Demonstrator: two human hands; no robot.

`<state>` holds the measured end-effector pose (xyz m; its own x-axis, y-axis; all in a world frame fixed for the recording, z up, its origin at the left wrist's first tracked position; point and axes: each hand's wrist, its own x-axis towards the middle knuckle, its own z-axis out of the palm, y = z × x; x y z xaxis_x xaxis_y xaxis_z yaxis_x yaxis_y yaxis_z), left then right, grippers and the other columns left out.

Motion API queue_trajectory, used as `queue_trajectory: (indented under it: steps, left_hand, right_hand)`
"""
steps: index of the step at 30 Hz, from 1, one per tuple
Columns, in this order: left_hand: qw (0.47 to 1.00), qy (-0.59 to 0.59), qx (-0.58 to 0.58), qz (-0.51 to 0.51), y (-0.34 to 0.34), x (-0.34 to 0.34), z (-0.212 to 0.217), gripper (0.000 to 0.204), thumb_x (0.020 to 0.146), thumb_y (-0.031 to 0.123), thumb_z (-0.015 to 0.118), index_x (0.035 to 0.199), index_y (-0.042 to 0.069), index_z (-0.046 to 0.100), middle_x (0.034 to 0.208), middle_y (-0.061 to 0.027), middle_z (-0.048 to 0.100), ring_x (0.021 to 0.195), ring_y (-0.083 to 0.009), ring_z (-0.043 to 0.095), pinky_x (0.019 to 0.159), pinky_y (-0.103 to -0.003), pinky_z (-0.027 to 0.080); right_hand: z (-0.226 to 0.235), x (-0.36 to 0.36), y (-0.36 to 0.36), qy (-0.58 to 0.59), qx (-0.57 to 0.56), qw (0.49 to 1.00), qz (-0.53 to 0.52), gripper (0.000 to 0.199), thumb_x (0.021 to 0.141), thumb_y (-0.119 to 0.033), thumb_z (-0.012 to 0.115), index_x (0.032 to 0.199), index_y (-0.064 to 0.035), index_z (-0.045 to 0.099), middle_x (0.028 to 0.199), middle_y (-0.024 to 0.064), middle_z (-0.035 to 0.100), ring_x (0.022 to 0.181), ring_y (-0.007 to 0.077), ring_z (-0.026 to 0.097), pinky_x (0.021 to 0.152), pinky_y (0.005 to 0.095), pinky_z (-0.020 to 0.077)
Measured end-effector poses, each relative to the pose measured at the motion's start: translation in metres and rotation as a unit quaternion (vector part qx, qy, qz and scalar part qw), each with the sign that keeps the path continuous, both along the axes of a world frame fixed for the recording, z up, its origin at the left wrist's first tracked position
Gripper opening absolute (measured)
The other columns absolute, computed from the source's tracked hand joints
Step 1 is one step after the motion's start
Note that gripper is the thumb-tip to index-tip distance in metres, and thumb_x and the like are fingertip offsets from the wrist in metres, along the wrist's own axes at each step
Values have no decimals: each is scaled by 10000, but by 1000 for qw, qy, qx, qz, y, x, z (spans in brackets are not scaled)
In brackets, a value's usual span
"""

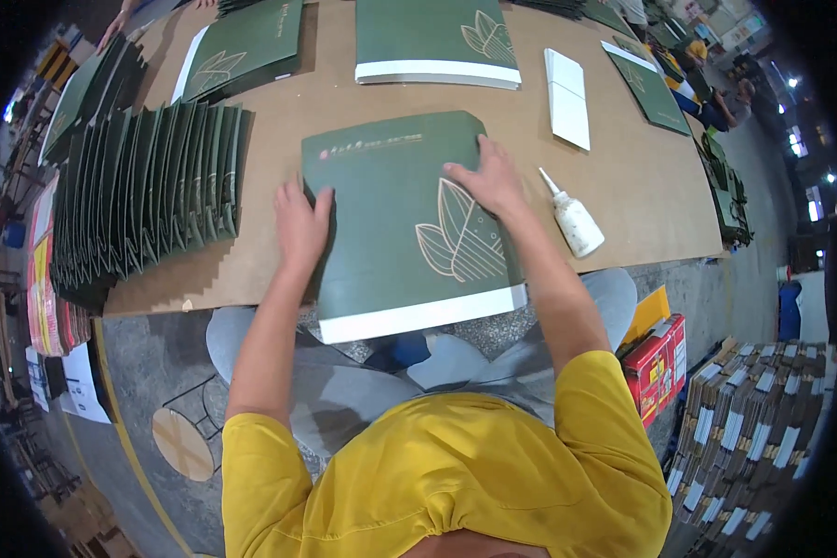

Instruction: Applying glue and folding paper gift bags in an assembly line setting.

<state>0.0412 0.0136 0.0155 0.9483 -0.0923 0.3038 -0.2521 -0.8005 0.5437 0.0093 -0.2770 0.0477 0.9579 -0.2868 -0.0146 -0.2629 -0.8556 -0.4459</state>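
A flat green paper bag [372, 232] with a gold leaf drawing and a white strip along its near end lies in front of me. That near end juts past the table's front edge, over my lap. My left hand [302, 223] grips the bag's left side, its thumb at the edge. On the far right side, my right hand [493, 177] holds the bag with the thumb on top and the fingers curled along the edge. Right of it lies a white squeeze bottle [578, 226] with a long thin nozzle. Beyond the bottle is a stack of white card strips [567, 98].
On the table [279, 116], folded green bags [149, 186] stand in a row at left. A stack of flat green bags [428, 42] lies at the far side, another bag [646, 84] at far right. A red box [656, 367] and a stool [184, 444] stand below. Another person's hand [113, 28] shows far left.
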Motion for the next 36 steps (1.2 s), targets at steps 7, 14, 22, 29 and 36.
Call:
queue_trajectory:
  steps: [7,14,22,29,36]
  left_hand:
    - [950,207,-232,-15,-11,55,0,456,866,368,478,863,-66,616,788,-272,614,770,-405,598,741,-453,445]
    - [982,146,-115,21,-41,45,13,472,927,361,414,825,-49,623,816,-281,598,807,-431,589,723,-468,441]
    - [979,110,-169,9,-37,49,-20,274,895,196,498,1057,-11,575,869,-235,624,814,-393,605,722,-459,461]
    - [931,-46,300,-201,-49,63,-28,541,907,272,463,1349,-10,333,1461,-195,241,1384,-355,134,1096,-455,233]
    - [942,63,262,-199,-64,67,-24,800,892,557,381,1409,-33,227,1488,-200,177,1398,-320,114,1127,-445,114]
  right_hand:
    - [10,35,-28,42,156,983,-86,695,781,-527,578,1094,94,574,1023,289,610,986,401,592,893,436,443]
    - [-8,58,-40,14,73,984,-162,582,868,-473,489,1042,70,605,1068,292,591,1004,412,576,890,465,431]
    - [-30,52,-17,-65,60,981,-171,354,871,-283,521,1056,16,563,1040,224,604,1028,374,554,869,473,416]
    - [-57,54,-16,-102,-239,966,7,300,860,-269,503,1025,-28,575,1019,130,536,1017,307,482,888,441,372]
    - [-17,38,-6,53,-212,974,57,612,865,-474,485,1189,45,482,1247,215,451,1165,345,422,975,451,322]
